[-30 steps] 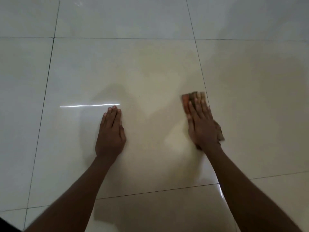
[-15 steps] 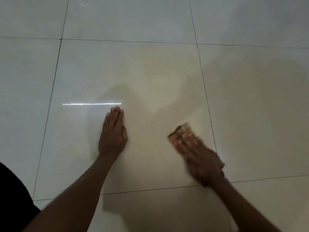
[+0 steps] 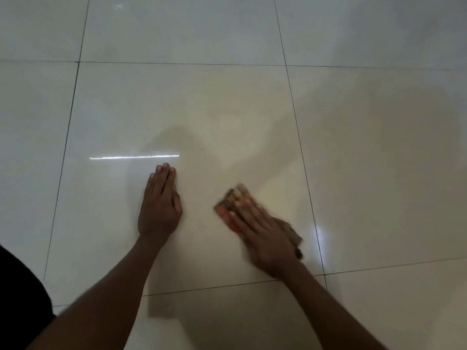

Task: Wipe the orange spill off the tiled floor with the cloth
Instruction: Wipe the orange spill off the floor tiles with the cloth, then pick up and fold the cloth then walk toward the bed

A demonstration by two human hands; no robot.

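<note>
My right hand [image 3: 262, 233] lies flat on a folded cloth [image 3: 228, 203], orange-stained and brownish, and presses it onto the pale tiled floor [image 3: 227, 109] with straight fingers. The hand and cloth are blurred. Part of the cloth sticks out beyond my fingertips and another part behind my palm. My left hand [image 3: 160, 203] rests flat on the same tile, fingers together, about a hand's width left of the cloth. A faint yellowish film covers the tile around the cloth; no distinct orange puddle is visible.
Dark grout lines [image 3: 300, 147] run around the large glossy tile. A bright strip of reflected light [image 3: 134, 156] lies just beyond my left fingertips. Dark clothing [image 3: 15, 294] shows at the lower left edge.
My right hand slid the cloth from the tile's right edge toward me and to the left over the last second. In the last half second it barely moved. The left hand stayed planted.
</note>
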